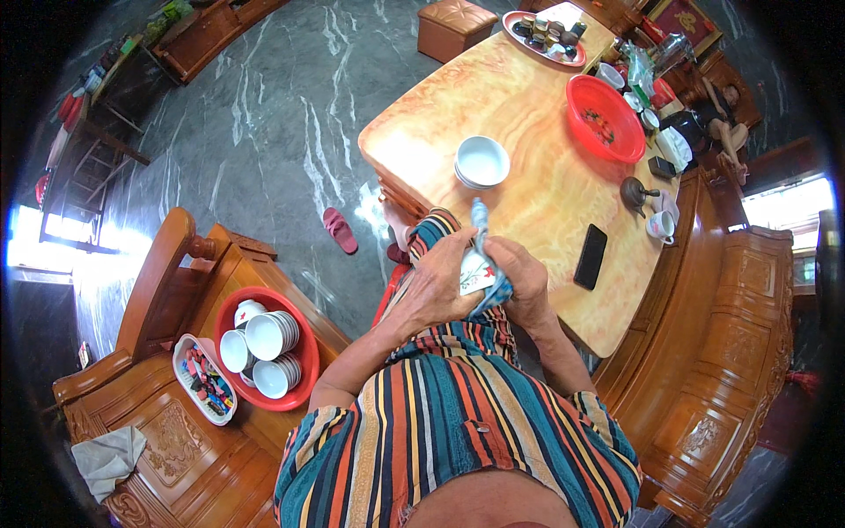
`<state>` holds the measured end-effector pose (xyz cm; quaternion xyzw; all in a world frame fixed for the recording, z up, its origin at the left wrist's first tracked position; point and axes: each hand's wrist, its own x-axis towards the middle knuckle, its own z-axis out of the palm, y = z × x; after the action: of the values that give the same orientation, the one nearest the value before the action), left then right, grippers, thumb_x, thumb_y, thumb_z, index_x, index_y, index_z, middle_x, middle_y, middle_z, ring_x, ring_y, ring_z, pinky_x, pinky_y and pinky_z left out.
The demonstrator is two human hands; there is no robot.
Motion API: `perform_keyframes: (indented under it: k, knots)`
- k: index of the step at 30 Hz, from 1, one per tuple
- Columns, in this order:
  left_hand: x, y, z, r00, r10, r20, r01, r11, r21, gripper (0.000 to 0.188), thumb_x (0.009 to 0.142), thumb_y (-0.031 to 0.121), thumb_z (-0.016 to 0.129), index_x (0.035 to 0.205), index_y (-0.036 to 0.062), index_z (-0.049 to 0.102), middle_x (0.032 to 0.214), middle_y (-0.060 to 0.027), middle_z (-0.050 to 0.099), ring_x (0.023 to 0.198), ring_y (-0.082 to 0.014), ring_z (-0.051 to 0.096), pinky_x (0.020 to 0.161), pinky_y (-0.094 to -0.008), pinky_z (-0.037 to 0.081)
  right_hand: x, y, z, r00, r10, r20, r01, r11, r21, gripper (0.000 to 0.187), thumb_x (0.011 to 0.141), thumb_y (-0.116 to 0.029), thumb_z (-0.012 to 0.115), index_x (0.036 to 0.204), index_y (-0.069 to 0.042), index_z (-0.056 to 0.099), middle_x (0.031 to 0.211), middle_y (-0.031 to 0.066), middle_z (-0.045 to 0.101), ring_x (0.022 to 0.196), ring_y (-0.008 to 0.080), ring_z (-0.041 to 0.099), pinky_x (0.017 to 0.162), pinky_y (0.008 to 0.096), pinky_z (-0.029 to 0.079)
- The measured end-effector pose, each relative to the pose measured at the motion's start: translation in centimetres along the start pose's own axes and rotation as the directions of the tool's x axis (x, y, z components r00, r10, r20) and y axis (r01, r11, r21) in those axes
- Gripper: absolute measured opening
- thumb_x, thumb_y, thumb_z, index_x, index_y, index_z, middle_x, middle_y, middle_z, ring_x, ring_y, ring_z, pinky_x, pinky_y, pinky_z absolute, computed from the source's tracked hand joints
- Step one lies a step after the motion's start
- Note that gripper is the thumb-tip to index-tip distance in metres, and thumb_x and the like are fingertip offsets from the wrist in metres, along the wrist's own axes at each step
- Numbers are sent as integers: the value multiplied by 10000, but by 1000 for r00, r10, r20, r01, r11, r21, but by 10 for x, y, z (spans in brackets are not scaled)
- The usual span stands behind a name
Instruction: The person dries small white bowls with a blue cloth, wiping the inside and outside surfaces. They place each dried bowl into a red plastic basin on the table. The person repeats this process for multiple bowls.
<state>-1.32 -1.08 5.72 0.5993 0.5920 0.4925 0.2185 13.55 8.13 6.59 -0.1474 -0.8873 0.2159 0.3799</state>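
Over my lap, at the table's near edge, my left hand (436, 280) grips a white bowl (473, 275) with a red flower and green leaves on its side. My right hand (521, 275) is closed on a blue patterned cloth (502, 292), pressed against the bowl. One twisted end of the cloth sticks up between my hands. Just beyond them, a short stack of white bowls (481, 163) stands upright on the marbled table (528, 167). To my left, a red basin (311, 352) on the wooden bench holds several stacks of white bowls.
A black phone (591, 256), white mug (660, 227), brown teapot (632, 194) and red basin (623, 141) stand on the table's right. An oval tray (510, 28) of small items lies far off. A white basket (185, 348) sits left. Another person (726, 128) is at upper right.
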Motion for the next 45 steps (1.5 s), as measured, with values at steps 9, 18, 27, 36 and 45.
perform_keyframes:
  k: [9, 18, 27, 36, 45]
  knots:
    - [-8, -6, 4, 989, -94, -118, 86, 994, -74, 771, 655, 38, 686, 1325, 29, 304, 968, -187, 605, 914, -303, 634, 808, -357, 498, -4, -4, 16, 968, 246, -58, -218, 928, 302, 394, 729, -57, 732, 1092, -7, 588, 963, 139, 660, 856, 218, 662, 736, 275, 513]
    - [-14, -10, 11, 944, -124, -304, 77, 984, -163, 725, 710, 33, 666, 1327, -6, 286, 1052, -163, 562, 975, -211, 576, 871, -317, 451, -27, 8, 48, 737, 675, 10, -403, 428, 809, 285, 832, -2, 661, 1100, 16, 569, 998, 70, 652, 905, 144, 625, 808, 273, 510]
    - [-10, -17, 18, 865, 1, -502, -56, 994, -95, 674, 658, 70, 678, 1246, -38, 367, 1045, -229, 542, 934, -350, 576, 844, -403, 467, -36, -2, 71, 482, 707, 518, -320, -409, 855, 302, 857, -8, 626, 1152, -20, 562, 1113, 71, 619, 979, 189, 614, 848, 329, 531]
    - [-4, -1, -9, 993, 3, -120, 7, 996, 86, 661, 642, 85, 693, 1235, 10, 412, 1026, -191, 554, 933, -325, 597, 830, -386, 477, -45, 15, 45, 747, 662, 61, -576, 599, 555, 306, 789, -3, 690, 1072, -5, 574, 1018, 61, 650, 896, 160, 625, 771, 284, 502]
    - [-3, -3, -2, 999, -49, -7, 49, 999, -6, 729, 654, 162, 747, 1266, -20, 394, 980, -239, 594, 928, -399, 603, 798, -419, 489, 3, -7, 7, 998, -6, 61, 4, 999, 33, 404, 721, -96, 710, 1085, 8, 568, 1001, 199, 633, 897, 349, 641, 749, 375, 528]
